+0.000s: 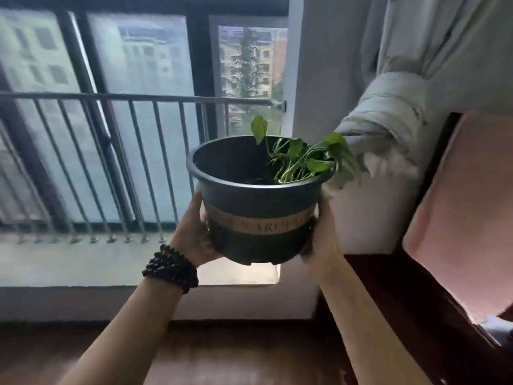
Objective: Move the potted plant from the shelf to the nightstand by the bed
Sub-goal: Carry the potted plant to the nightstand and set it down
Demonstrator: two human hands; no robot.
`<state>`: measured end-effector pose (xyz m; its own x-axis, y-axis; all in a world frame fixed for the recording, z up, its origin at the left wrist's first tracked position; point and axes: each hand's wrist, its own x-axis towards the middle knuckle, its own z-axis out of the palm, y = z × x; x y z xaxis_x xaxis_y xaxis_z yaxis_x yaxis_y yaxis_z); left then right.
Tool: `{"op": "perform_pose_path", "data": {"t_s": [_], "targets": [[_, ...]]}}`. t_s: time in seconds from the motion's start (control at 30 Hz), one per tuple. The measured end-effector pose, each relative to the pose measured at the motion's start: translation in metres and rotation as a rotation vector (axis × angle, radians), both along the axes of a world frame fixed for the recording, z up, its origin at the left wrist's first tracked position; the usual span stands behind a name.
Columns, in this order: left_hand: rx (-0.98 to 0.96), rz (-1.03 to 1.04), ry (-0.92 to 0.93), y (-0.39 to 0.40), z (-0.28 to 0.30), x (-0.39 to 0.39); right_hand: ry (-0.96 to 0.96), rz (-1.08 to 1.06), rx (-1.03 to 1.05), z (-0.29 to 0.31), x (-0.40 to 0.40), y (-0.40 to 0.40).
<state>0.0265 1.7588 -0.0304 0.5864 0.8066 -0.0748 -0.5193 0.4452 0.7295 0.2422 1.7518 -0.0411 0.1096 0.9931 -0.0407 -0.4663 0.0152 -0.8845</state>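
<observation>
The potted plant (258, 207) is a dark round pot with a tan band around its middle and a few green leaves leaning to the right. It hangs in the air in front of the window, held between both hands. My left hand (194, 232) presses the pot's left side, with a dark bead bracelet on that wrist. On the pot's right side is my right hand (319, 234), its fingers partly hidden behind the pot. No nightstand shows in this view.
A pale window ledge (83, 262) runs below a metal railing (111, 162) and dark-framed window. A tied-back pale curtain (388, 120) hangs at the right. A dark wooden bed frame (402, 301) with pink padding (466, 204) stands at the right. Wooden floor (222, 357) lies below.
</observation>
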Motion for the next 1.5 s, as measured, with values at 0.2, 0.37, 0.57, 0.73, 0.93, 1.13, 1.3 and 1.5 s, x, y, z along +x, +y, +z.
{"op": "perform_pose_path", "data": {"t_s": [0.2,0.37,0.57,0.73,0.93,1.13,1.3,1.5], "targets": [[-0.108,0.490,-0.014,0.068,-0.006,-0.109,-0.041,0.399,-0.058,0.006,-0.112,0.134],[-0.157,0.782,0.037,0.091,-0.002,-0.198,-0.039,0.620,-0.137,0.004,-0.222,0.207],[-0.217,0.968,0.009,0.125,-0.017,-0.313,-0.085,0.816,-0.123,0.000,-0.349,0.274],[-0.200,1.116,-0.081,0.160,-0.026,-0.401,-0.151,0.898,-0.132,0.005,-0.446,0.320],[-0.229,1.273,-0.078,0.172,-0.018,-0.487,-0.163,1.048,-0.148,0.009,-0.568,0.363],[-0.147,1.404,-0.115,0.174,-0.012,-0.579,-0.116,1.219,-0.141,0.007,-0.697,0.382],[-0.233,1.624,-0.016,0.185,-0.013,-0.670,-0.061,1.378,-0.170,0.001,-0.817,0.404],[-0.382,1.851,-0.061,0.191,-0.008,-0.790,-0.080,1.562,-0.103,-0.001,-0.984,0.419]]}}
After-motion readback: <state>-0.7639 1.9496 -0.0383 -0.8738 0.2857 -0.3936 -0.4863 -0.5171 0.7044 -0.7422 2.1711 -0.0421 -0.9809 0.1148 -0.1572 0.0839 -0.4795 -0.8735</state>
